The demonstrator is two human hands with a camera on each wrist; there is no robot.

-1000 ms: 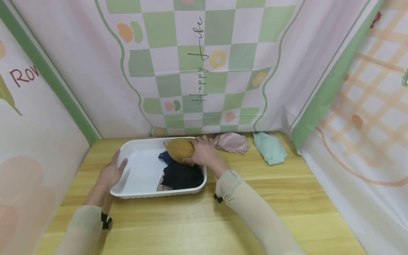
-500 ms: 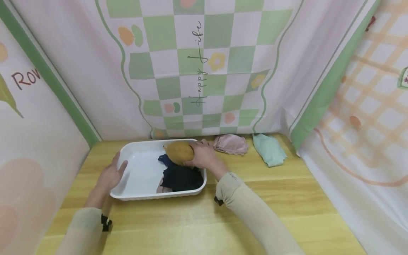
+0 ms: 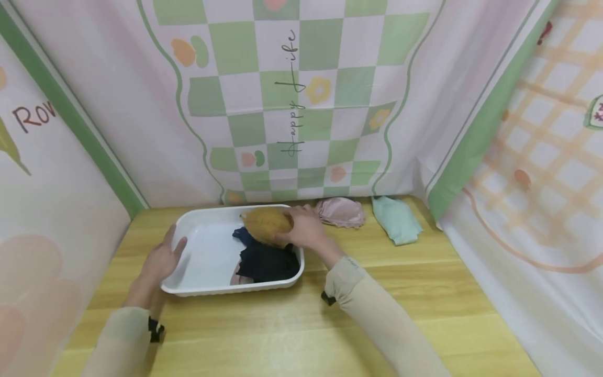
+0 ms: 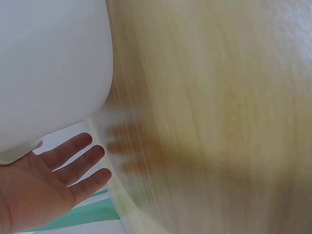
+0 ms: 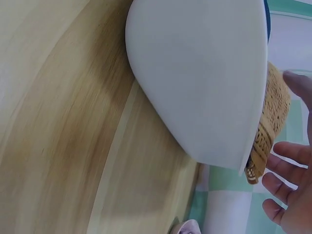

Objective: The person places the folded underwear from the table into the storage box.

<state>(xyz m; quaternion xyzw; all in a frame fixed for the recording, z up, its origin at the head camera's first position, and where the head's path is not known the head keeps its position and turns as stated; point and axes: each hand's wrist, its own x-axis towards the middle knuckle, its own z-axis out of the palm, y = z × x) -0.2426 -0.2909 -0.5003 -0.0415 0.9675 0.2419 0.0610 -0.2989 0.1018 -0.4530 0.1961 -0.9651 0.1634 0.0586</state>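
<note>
One white tray (image 3: pixel 202 256); in it, by colour, four cloths: one mustard cloth (image 3: pixel 266 226) toward 2 o'clock, one navy cloth (image 3: pixel 243 236) toward 1, one black cloth (image 3: pixel 268 263) toward 4, one pale cloth (image 3: pixel 241 277) toward 5. Two outside, between 2 and 3: one pink cloth (image 3: pixel 341 212), one mint cloth (image 3: pixel 397 220). One left hand (image 3: pixel 160 259), one right hand (image 3: pixel 305 226).

Head feed was bright, light diffuse, fine detail slightly soft; I had pale sheen on the near tabletop (image 3: pixel 264 335). Left wrist: I saw corner glare, soft-edged shadow of the left hand (image 4: pixel 51 187). Right wrist ran dimmer, soft shade beside the tray (image 5: pixel 195 73).
</note>
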